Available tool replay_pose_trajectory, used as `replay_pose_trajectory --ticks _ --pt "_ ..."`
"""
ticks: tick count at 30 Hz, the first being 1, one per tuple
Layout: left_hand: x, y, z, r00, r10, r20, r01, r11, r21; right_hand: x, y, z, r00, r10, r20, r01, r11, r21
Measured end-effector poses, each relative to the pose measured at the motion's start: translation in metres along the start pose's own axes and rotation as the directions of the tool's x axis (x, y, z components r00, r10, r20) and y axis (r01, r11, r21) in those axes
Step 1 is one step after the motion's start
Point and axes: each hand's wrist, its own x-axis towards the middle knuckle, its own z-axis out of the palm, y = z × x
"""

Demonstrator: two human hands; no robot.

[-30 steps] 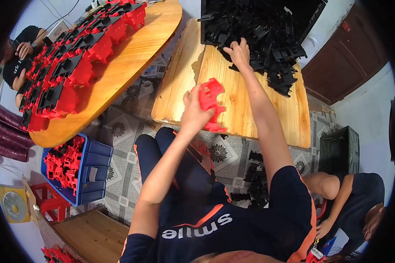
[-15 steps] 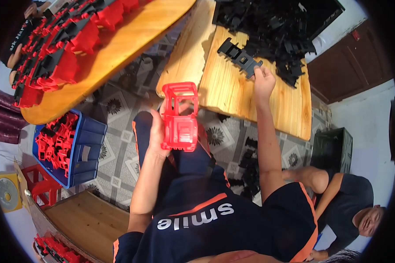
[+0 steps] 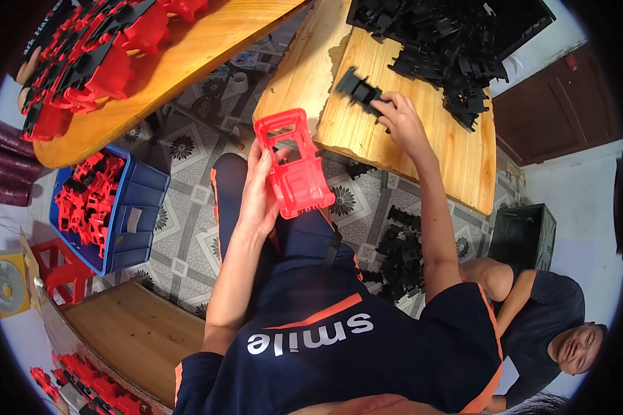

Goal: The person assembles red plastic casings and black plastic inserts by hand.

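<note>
My left hand (image 3: 258, 190) is closed around the left side of a red plastic toy vehicle body (image 3: 303, 185), a hollow shell with window-like openings. It is held above my lap, just off the near edge of the wooden table. Over that table, my right hand (image 3: 403, 123) grips a black plastic chassis piece (image 3: 358, 90) by its near end. This long, notched piece points away to the left and is slightly blurred. The red body and the black chassis are apart.
A heap of black chassis pieces (image 3: 443, 48) covers the far side of the wooden table (image 3: 457, 162). Rows of red-and-black assemblies (image 3: 93, 76) fill another table at left. A blue crate (image 3: 135, 225) holds red bodies. Black pieces (image 3: 401, 259) lie on the floor; a person (image 3: 547, 311) sits at right.
The red body has tilted and moved slightly away from me in my left hand. My right hand has drawn left with the black chassis, its grip now over the piece, away from the heap.
</note>
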Motion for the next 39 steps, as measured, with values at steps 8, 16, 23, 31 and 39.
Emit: replay_pose_trajectory --ticks 8,16,23,31,39 --pt "0.005 -0.002 -0.01 0.986 0.163 -0.043 -0.161 0.986 0.044 -0.005 -0.07 -0.03 0.998 0.052 -0.028 -0.04 0.943 0.329" --pt "-0.006 0.01 -0.007 0.98 0.197 0.035 -0.199 0.969 0.145 -0.012 -0.166 -0.022 0.962 -0.272 -0.001 0.261 0.921 0.288" --pt "-0.008 0.009 -0.009 0.973 0.21 0.093 -0.221 0.967 0.125 -0.015 -0.17 -0.004 0.956 -0.293 0.034 0.279 0.936 0.214" --pt "-0.01 0.02 -0.002 0.965 0.224 0.134 -0.242 0.962 0.131 0.007 -0.157 0.01 0.982 -0.185 -0.046 0.191 0.934 0.303" --pt "-0.045 0.01 -0.014 0.724 0.684 0.087 -0.503 0.437 0.746 0.029 -0.203 0.055 0.975 0.146 0.166 -0.217 0.489 0.845"
